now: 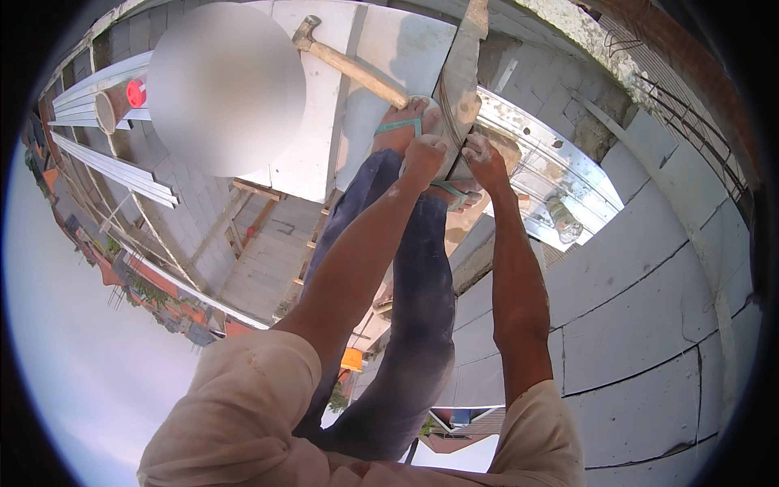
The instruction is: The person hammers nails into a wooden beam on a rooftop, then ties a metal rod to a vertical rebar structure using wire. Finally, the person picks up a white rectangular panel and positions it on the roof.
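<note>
My left hand [426, 154] is closed by my left sandaled foot [393, 130]; what it grips is hidden. My right hand [485, 162] is closed beside a thin dark line, perhaps wire, along a rough grey narrow piece [456, 57] between the hands; what its fingers hold is too small to make out. My other sandaled foot [461, 199] is just below the hands. A hammer [349, 66] with a wooden handle lies on a white board [410, 45], its handle end touching near my left toes.
Grey block wall [629, 316] curves along the right, with rebar [682, 122] above it. Metal strips [114, 166], a bucket [111, 112] and a red object [136, 92] are at upper left. A drop with a grey floor [272, 252] shows below the board; rooftops line the far left.
</note>
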A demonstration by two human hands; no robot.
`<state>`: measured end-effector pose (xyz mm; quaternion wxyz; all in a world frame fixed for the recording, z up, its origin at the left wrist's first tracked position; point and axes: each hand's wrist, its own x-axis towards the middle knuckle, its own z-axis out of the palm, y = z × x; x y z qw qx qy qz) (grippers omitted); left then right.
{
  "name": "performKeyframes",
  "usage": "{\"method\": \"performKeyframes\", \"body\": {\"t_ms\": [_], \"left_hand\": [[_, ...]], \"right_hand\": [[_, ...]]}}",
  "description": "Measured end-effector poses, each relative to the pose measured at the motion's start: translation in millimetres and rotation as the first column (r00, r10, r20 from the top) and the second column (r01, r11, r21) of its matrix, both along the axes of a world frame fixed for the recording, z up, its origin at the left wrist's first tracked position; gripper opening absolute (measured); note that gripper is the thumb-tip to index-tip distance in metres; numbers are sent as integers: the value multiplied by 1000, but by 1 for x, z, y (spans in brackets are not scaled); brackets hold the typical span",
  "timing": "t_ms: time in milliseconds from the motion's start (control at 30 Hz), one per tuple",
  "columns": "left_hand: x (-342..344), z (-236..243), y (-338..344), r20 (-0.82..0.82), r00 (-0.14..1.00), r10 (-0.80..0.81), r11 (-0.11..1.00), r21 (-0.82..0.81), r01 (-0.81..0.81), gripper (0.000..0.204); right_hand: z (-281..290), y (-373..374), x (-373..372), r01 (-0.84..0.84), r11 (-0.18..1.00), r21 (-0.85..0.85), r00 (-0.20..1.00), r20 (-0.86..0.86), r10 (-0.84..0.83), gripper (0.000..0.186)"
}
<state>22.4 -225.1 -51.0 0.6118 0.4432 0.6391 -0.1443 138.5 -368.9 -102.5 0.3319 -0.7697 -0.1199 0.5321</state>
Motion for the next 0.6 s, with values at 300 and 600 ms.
{"method": "performKeyframes", "body": {"t_ms": [300,600], "left_hand": [[-45,-53,-11,85,714,-695,640,527,560,16],[-59,-49,-14,374,926,-42,989,144,-14,15]], "right_hand": [[28,28,11,-144,988,-63,972,-194,129,48],[29,41,-4,-280,958,-66,959,16,281,42]]}}
